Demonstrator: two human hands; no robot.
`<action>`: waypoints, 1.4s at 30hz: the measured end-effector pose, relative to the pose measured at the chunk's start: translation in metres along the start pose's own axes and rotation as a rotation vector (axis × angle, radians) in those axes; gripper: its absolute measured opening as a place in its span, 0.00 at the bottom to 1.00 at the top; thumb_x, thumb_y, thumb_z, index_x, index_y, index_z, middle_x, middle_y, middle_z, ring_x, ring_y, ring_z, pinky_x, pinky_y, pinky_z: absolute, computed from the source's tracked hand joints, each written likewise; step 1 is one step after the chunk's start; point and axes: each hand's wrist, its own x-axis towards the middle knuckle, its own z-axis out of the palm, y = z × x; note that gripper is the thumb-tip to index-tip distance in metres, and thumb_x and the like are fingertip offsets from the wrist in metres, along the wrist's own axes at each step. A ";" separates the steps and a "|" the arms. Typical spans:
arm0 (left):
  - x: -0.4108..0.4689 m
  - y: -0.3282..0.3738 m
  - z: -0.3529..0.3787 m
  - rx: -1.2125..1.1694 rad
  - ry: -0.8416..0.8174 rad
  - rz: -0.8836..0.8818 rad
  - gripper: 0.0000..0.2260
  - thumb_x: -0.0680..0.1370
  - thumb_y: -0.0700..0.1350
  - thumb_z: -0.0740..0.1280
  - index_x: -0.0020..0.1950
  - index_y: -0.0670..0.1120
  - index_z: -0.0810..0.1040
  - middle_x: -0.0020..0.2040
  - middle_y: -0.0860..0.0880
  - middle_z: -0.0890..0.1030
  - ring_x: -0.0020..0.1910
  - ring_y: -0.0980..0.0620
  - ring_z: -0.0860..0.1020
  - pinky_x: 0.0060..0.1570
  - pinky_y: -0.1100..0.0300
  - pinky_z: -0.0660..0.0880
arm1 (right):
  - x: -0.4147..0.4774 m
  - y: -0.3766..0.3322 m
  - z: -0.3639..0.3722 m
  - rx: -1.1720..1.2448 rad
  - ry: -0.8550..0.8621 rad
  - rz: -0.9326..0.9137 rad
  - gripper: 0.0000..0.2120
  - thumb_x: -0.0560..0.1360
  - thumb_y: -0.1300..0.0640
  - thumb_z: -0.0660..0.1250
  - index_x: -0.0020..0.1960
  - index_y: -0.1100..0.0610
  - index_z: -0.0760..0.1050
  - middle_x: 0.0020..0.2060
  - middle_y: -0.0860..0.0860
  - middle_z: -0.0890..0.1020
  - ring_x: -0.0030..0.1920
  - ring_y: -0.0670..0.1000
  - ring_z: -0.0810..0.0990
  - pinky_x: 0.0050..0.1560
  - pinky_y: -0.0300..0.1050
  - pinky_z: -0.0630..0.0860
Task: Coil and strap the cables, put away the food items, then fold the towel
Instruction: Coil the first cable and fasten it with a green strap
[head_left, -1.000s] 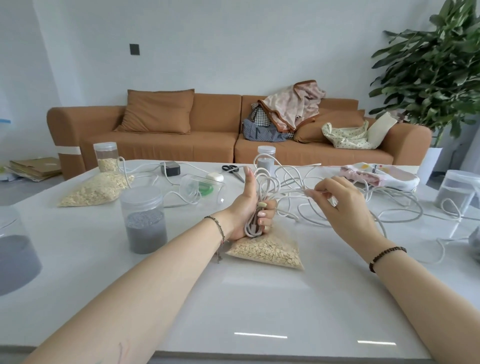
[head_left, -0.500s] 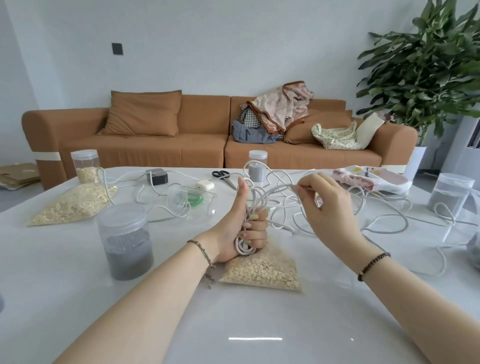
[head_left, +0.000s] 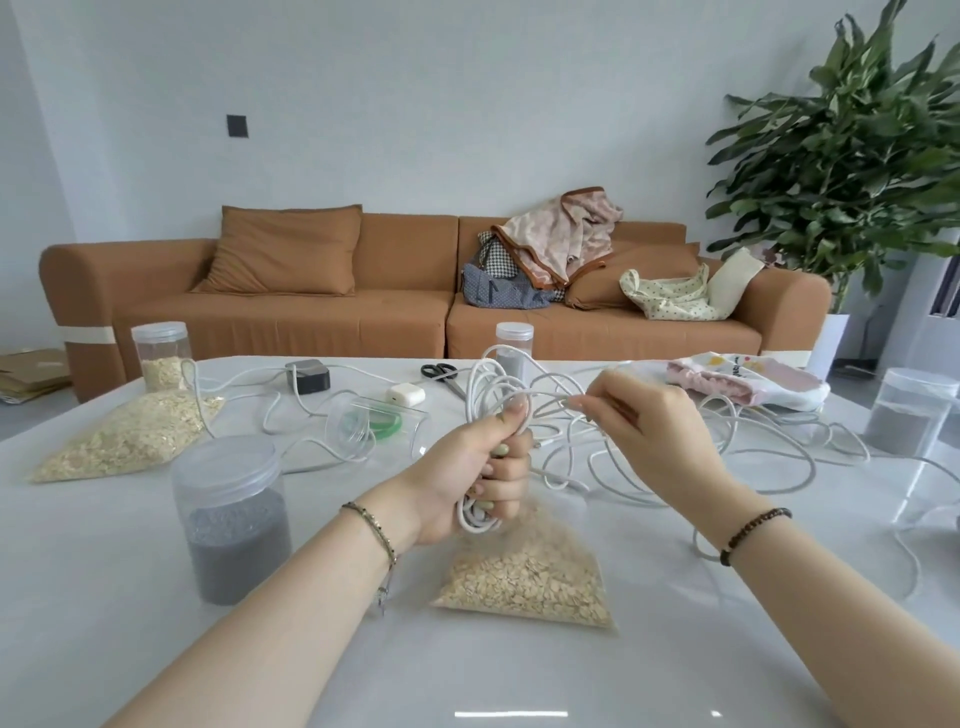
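My left hand (head_left: 478, 473) grips a bundle of white cable loops (head_left: 491, 384) upright above a clear bag of oats (head_left: 524, 577). My right hand (head_left: 649, 431) pinches the same cable's loose strand just right of the bundle; the rest of the white cable (head_left: 727, 447) sprawls tangled over the table to the right. A second oat bag (head_left: 130, 436) lies at the left. A folded pink and white towel (head_left: 748, 379) sits at the back right.
Jars of grey grains stand at near left (head_left: 231, 519), back centre (head_left: 514, 345) and right (head_left: 909, 410); an oat jar (head_left: 161, 353) at back left. An overturned clear jar (head_left: 374, 421), charger block (head_left: 309, 375), white earbud case (head_left: 405, 394) and scissors (head_left: 441, 373) lie mid-table. Sofa and plant behind.
My left thumb, raised before, has come down over the loops. My right hand has brought another stretch of cable toward the bundle. The view has tilted up slightly.
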 end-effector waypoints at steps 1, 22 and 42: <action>-0.001 0.003 -0.002 -0.005 0.005 0.010 0.22 0.80 0.60 0.59 0.33 0.50 0.60 0.26 0.54 0.57 0.21 0.58 0.57 0.24 0.65 0.58 | 0.000 0.006 -0.001 0.005 -0.018 0.005 0.22 0.76 0.31 0.59 0.39 0.49 0.70 0.27 0.47 0.73 0.30 0.51 0.71 0.33 0.53 0.71; 0.007 0.000 0.009 0.052 0.281 0.263 0.28 0.78 0.70 0.51 0.34 0.47 0.61 0.27 0.50 0.58 0.22 0.54 0.59 0.25 0.63 0.60 | -0.018 -0.016 0.013 -0.013 0.040 -0.020 0.12 0.85 0.50 0.56 0.60 0.54 0.75 0.34 0.38 0.73 0.34 0.45 0.73 0.34 0.40 0.70; 0.009 -0.008 0.008 0.150 0.397 0.411 0.08 0.80 0.52 0.69 0.43 0.50 0.80 0.36 0.50 0.73 0.34 0.54 0.72 0.37 0.59 0.69 | -0.026 -0.028 0.029 -0.231 -0.019 -0.199 0.18 0.83 0.44 0.54 0.43 0.55 0.72 0.27 0.44 0.69 0.25 0.52 0.70 0.23 0.45 0.64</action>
